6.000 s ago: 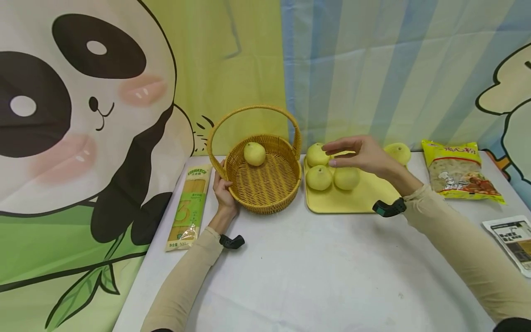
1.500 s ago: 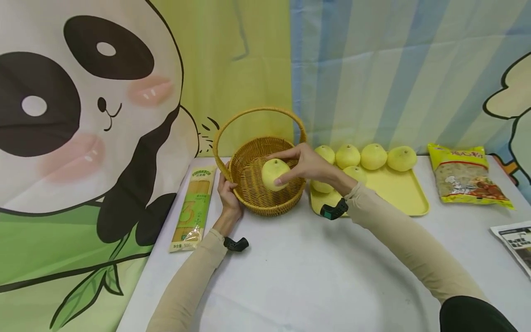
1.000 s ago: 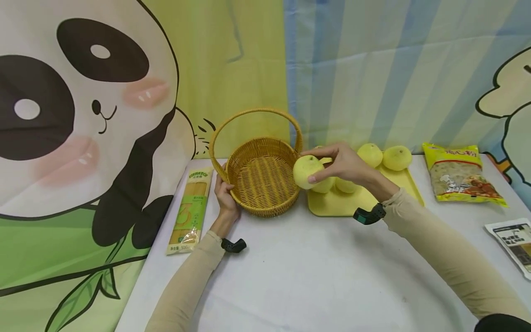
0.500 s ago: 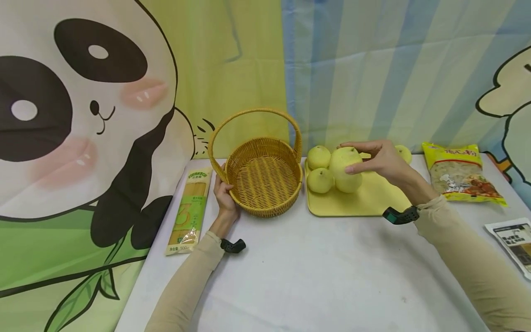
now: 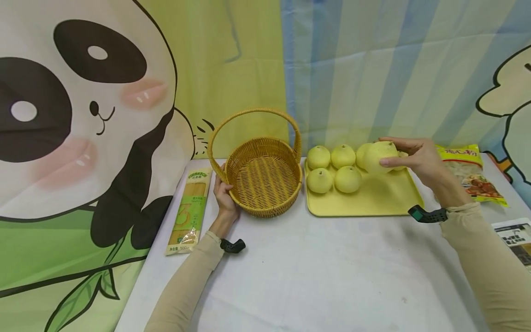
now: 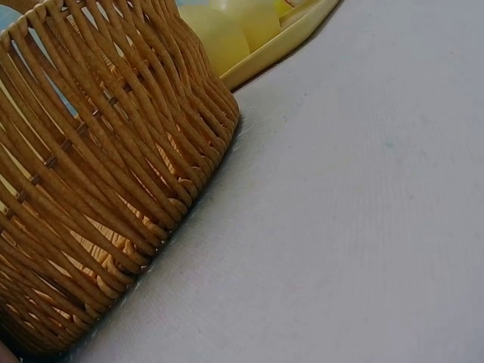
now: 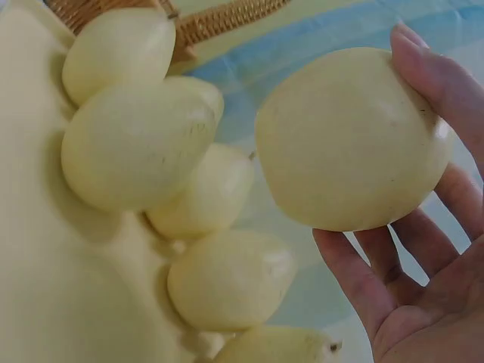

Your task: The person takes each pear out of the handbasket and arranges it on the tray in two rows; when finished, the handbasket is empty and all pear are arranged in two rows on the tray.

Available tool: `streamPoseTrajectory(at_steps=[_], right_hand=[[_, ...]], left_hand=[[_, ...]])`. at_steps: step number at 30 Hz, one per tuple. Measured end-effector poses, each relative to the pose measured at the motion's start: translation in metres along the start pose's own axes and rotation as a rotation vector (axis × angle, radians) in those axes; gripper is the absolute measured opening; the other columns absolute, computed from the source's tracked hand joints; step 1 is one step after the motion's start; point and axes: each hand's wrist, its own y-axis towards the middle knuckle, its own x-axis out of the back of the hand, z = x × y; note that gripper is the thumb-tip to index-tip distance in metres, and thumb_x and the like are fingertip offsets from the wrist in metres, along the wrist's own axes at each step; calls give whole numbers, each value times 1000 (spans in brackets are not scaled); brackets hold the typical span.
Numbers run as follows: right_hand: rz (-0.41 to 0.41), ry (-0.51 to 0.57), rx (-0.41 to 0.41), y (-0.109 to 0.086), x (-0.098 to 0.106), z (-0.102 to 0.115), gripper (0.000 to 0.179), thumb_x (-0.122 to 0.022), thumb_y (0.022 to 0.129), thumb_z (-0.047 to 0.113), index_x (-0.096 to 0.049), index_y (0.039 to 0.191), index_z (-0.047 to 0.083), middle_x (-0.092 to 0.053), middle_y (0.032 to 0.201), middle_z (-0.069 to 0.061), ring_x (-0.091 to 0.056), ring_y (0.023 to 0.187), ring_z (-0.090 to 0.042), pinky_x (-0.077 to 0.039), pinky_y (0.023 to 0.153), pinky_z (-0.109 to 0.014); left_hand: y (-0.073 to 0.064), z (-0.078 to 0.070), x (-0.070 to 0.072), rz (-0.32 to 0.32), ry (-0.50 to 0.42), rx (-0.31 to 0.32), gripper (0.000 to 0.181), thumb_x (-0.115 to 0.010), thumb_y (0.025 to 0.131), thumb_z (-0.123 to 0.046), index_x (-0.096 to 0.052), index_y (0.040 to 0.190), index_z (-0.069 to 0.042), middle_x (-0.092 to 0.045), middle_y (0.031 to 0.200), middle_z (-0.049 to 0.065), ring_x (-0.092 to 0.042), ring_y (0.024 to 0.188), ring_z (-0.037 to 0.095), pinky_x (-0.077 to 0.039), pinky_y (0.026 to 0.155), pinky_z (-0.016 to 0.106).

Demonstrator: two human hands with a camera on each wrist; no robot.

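My right hand (image 5: 423,159) pinches a pale yellow pear (image 5: 378,156) between thumb and fingers over the right part of the yellow tray (image 5: 365,205). The right wrist view shows that pear (image 7: 348,144) from close by, raised beside the others. Several more pears sit on the tray in rows, such as a front pear (image 5: 320,180) at the left end; some at the back right are partly hidden by the held one. My left hand (image 5: 225,196) grips the left side of the woven basket (image 5: 265,184) near the foot of its handle. Nothing lies inside the basket.
A green pack of noodles (image 5: 191,210) lies left of the basket. Right of the tray is a yellow food bag (image 5: 477,173), partly behind my right hand, with a black-and-white packet (image 5: 514,237) nearer the front. A printed curtain (image 5: 352,69) hangs behind the white table (image 5: 298,272).
One pear was in the basket six seconds ago; now none is. My right hand has carried a pear from over the basket rightward to above the tray. The left hand stays on the basket.
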Motion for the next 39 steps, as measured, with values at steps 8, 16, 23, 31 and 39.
streamPoseTrajectory(at_steps=[8, 16, 23, 31, 39], right_hand=[[-30, -212, -113, -7, 11, -20, 63, -81, 93, 14, -60, 152, 16, -67, 140, 23, -42, 150, -17, -45, 98, -14], [-56, -325, -134, -8, 9, -40, 64, -90, 85, 24, -68, 145, 21, -66, 147, 8, -47, 147, -27, -44, 91, -13], [-70, -373, -163, -9, 10, -52, 68, -93, 81, 31, -69, 144, 18, -68, 129, 27, -48, 142, -27, -44, 86, -12], [-52, -443, -181, -11, 6, -60, 71, -94, 79, 37, -70, 143, 17, -64, 144, -16, -53, 141, -31, -41, 88, -11], [3, -538, -113, -15, 2, -55, 73, -90, 84, 41, -65, 147, 14, -62, 147, -26, -55, 139, -45, -47, 107, -54]], left_hand=[[1, 1, 3, 3, 39, 7, 83, -34, 80, -10, -40, 163, -16, -41, 165, 9, -41, 150, 38, -33, 119, 54], [1, 0, 3, -5, 56, -7, 82, -35, 81, -11, -42, 163, -18, -43, 164, 8, -41, 150, 37, -34, 118, 55], [1, 0, 3, -8, 64, -3, 82, -36, 81, -11, -44, 162, -25, -44, 164, 2, -41, 152, 31, -32, 122, 54], [2, 1, 2, -2, 55, -4, 82, -35, 81, -9, -41, 163, -17, -43, 164, 4, -40, 152, 34, -31, 122, 55], [3, -1, -1, 8, 35, 1, 82, -35, 82, -7, -41, 163, -14, -44, 165, 2, -40, 153, 31, -31, 123, 52]])
